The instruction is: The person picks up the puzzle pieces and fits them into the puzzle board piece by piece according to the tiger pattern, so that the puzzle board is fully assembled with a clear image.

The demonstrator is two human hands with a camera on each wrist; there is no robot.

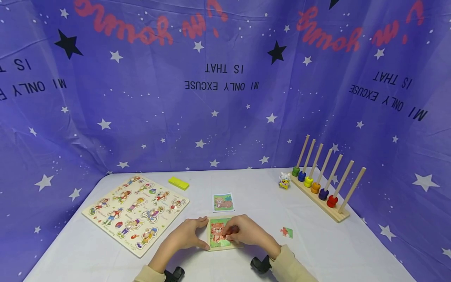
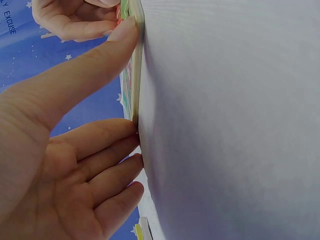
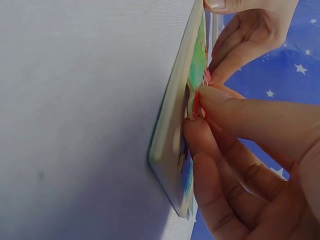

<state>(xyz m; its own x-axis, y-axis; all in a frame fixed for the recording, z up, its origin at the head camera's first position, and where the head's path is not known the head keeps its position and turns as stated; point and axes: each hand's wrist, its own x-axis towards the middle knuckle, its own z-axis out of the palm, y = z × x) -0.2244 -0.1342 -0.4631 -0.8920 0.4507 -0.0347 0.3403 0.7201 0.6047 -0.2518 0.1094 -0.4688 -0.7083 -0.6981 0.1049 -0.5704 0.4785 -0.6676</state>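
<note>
A small wooden jigsaw board (image 1: 227,248) with an orange tiger picture lies on the white table in front of me. My left hand (image 1: 188,234) holds its left side, thumb at the near corner and fingertips along the far one. Over the board's right part, my right hand (image 1: 246,231) pinches a red and green puzzle piece (image 3: 194,107) between thumb and fingers, down at the picture surface. Bare wood shows beside that piece in the right wrist view. A loose red and green piece (image 1: 287,232) lies to the right of the right hand.
Behind the board lies a picture card (image 1: 223,203). A large peg puzzle (image 1: 139,250) with figures takes up the left, near a yellow block (image 1: 179,183). At the right stand a wooden peg rack (image 1: 340,216) with coloured beads and a small white-and-yellow figurine (image 1: 284,180).
</note>
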